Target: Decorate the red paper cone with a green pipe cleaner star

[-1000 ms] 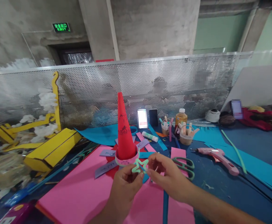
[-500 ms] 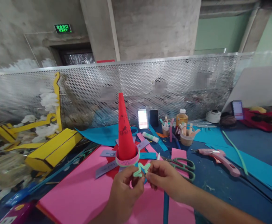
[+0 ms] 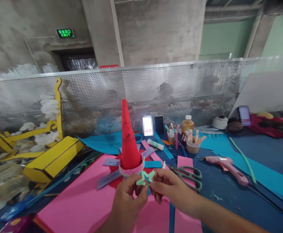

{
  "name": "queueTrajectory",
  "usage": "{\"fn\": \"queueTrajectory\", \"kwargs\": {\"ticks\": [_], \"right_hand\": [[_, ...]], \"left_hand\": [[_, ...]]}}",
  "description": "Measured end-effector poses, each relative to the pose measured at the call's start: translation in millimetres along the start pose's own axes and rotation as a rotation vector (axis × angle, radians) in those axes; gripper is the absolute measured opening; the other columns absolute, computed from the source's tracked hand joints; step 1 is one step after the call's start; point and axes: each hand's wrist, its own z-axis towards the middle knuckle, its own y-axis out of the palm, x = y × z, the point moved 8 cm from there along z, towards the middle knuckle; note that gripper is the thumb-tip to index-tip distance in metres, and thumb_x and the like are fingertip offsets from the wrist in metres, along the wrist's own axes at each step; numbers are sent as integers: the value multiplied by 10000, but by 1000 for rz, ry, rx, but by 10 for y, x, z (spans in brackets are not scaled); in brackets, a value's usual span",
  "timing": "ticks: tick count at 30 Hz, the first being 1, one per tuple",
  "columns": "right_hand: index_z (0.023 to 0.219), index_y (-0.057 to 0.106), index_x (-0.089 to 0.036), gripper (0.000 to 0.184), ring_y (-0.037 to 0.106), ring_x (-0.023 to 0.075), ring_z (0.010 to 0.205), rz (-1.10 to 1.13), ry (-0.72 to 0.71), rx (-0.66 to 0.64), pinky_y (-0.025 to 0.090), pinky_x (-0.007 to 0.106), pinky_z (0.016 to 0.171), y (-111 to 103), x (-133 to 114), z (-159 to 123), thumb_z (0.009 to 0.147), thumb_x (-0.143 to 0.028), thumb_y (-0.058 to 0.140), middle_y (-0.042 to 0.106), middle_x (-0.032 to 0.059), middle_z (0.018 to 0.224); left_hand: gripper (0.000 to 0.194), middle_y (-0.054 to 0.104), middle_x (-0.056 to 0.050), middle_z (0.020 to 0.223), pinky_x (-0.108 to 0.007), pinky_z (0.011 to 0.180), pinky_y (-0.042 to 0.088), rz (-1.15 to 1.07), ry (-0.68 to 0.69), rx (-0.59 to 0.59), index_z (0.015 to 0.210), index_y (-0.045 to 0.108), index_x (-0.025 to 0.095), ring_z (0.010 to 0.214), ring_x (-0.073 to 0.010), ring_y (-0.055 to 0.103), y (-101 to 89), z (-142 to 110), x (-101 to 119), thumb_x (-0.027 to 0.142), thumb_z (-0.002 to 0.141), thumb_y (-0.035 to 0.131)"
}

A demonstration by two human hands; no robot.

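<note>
Even indoor light, soft shadows; phone screen (image 3: pixel 147 125) glares white.

Since earlier views: our right hand (image 3: pixel 167 187), drawn lower and nearer us, its fingers bunched closer beneath mint-green star outline (image 3: pixel 145 178). Star, held between our two hands, now lower relative to paper ring (image 3: pixel 131 171) around red cone (image 3: pixel 129 145). Right end of blue paper strip (image 3: pixel 153 164) and blades of green-handled scissors (image 3: pixel 198 175), formerly behind our right hand, now exposed. Our view tipped slightly upward.
</note>
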Motion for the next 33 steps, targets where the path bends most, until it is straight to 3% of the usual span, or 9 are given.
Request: {"fn": "queueTrajectory", "kwargs": {"ticks": [5, 10, 24, 33], "right_hand": [[790, 601, -171, 212, 555, 91, 518, 94, 107, 15, 449, 238, 532, 33, 59, -23, 686, -313, 718, 609, -49, 623], [794, 596, -183, 196, 547, 84, 504, 197, 208, 22, 456, 230, 526, 45, 145, -41, 643, -257, 696, 616, -59, 598], [791, 604, -179, 187, 560, 90, 503, 267, 250, -43, 452, 232, 525, 64, 219, -51, 648, -244, 707, 626, -39, 623], [742, 612, -169, 166, 541, 83, 454, 288, 307, -14, 462, 217, 494, 62, 243, -45, 577, -176, 622, 619, -46, 558]], "left_hand": [[137, 477, 33, 634, -236, 595, 429, 166, 202, 57, 672, 512, 207, 619, -137, 487, -43, -27, 150, 189, 805, 540], [191, 530, 25, 648, -224, 595, 424, 348, 446, 43, 682, 560, 200, 611, -128, 526, -38, -71, 352, 126, 857, 543], [173, 670, -27, 797, -246, 673, 494, 423, 653, -57, 838, 648, 201, 729, -155, 635, -15, -120, 518, 62, 853, 546], [227, 674, -16, 720, -245, 617, 471, 526, 878, 69, 864, 661, 215, 657, -155, 614, 10, -232, 627, 15, 825, 560]]}}
